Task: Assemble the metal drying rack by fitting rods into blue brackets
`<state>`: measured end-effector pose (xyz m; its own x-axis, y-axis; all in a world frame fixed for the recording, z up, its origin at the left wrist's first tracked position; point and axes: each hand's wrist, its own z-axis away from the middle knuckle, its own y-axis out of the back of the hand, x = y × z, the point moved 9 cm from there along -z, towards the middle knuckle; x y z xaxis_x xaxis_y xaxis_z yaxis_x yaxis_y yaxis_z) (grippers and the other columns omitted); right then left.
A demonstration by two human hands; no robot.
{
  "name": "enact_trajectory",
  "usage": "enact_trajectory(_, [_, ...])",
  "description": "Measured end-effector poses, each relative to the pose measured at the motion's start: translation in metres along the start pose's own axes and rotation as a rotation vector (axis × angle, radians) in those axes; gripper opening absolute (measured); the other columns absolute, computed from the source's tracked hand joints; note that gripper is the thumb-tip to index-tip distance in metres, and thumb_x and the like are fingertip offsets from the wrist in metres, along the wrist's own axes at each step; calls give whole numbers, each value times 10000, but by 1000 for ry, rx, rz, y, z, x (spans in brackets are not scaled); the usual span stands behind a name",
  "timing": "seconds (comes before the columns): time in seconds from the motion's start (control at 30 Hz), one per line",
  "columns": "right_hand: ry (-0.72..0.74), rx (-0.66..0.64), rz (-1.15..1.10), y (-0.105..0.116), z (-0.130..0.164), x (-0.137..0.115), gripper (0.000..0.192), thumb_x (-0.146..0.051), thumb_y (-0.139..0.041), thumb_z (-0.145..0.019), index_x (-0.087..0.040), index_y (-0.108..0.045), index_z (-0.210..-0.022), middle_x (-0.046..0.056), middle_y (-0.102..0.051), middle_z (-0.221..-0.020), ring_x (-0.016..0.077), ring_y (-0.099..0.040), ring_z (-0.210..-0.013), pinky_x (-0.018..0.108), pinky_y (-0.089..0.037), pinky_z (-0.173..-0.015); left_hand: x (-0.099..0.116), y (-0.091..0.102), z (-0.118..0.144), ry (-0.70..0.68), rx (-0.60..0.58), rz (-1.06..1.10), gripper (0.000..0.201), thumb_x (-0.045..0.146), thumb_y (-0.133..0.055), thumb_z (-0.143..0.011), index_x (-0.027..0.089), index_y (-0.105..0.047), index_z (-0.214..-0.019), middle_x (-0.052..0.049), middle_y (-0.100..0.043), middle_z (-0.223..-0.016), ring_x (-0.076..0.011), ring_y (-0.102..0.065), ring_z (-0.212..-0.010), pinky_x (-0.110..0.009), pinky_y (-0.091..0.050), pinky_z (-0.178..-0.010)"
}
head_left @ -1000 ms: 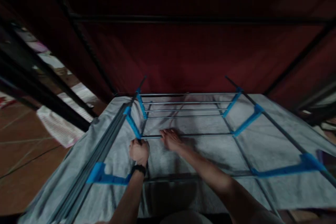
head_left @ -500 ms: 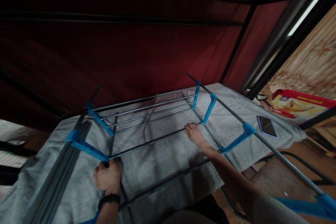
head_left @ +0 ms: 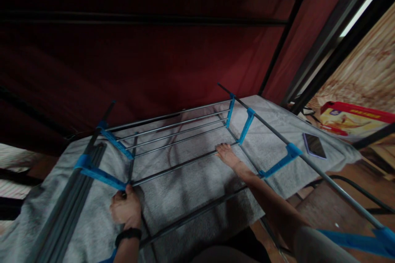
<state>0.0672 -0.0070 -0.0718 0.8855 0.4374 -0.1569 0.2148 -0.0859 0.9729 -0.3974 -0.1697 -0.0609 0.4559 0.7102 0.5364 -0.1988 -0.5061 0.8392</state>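
Observation:
A rack frame of grey metal tubes and blue plastic brackets lies on a grey blanket. My left hand, with a dark band at the wrist, is closed around the frame at the lower end of a blue bracket. Its thumb presses near the joint, and the fingers partly hide what they grip. My right hand has its fingers curled over a metal tube, close to the right-hand blue bracket. That tube runs between the two hands.
Several loose grey tubes lie along the left side, below the frame's side pole. A phone rests on the blanket at right. Beyond it is a red and yellow box. Dark bed-frame bars and a red cloth stand behind.
My left thumb has shifted up against the bracket's lower end. My right hand keeps its hold on the tube, and the view has moved slightly.

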Motion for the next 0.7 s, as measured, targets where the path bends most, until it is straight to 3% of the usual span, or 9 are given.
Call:
enact_trajectory(0.17, [-20,107,-141,6,-1,-13,281,-131,-488,-908,-221,-663,-1108,96,-682,-1073,263,-567,-1072,433,-411,-1015,1,-1,-1,-36,-5,-53,517,554,-415,-933,137,-660,-1119,-216,-680,-1114,-370,-635,-991,-458,-486,-738])
enact_trajectory(0.27, [-69,254,-295,13,10,-11,335,-121,-486,-836,-232,-662,-1098,88,-664,-1091,252,-554,-1109,428,-417,-1040,1,-2,-1,-50,-16,-75,516,549,-400,-949,138,-651,-1134,-209,-672,-1142,-357,-633,-1027,-441,-483,-766])
enact_trajectory(0.33, [-221,428,-456,20,30,14,322,-131,-474,-793,-215,-659,-1044,93,-658,-1070,247,-560,-1098,420,-431,-1035,1,-2,-1,-53,-23,-70,528,559,-386,-956,150,-641,-1170,-201,-671,-1164,-354,-631,-1040,-435,-481,-769])
enact_trajectory(0.4, [-531,648,-583,24,66,60,243,-194,-498,-773,-200,-636,-974,91,-653,-1011,245,-577,-1039,415,-450,-1016,1,-2,0,-56,-21,-69,530,559,-376,-963,163,-630,-1207,-194,-671,-1177,-353,-629,-1048,-432,-480,-768])
enact_trajectory(0.5, [-758,780,-584,27,107,112,343,-324,-480,-801,-154,-554,-1089,153,-599,-1122,301,-527,-1141,509,-408,-1055,2,-2,1,-64,-15,-80,510,539,-380,-971,166,-634,-1209,-193,-668,-1195,-344,-625,-1057,-427,-480,-779])
enact_trajectory(0.6, [-841,769,-656,23,118,148,467,-454,-496,-785,-178,-524,-1160,163,-577,-1238,313,-515,-1211,487,-422,-1059,2,-1,2,-52,-10,-61,495,518,-396,-974,158,-643,-1208,-193,-677,-1184,-340,-624,-1061,-417,-472,-785])
enact_trajectory(0.7, [-813,682,-748,12,104,159,496,-475,-497,-730,-198,-560,-1136,134,-630,-1200,292,-579,-1151,455,-454,-1035,0,-2,2,-19,-31,-22,484,499,-417,-976,155,-648,-1225,-187,-705,-1096,-329,-634,-1030,-392,-462,-762])
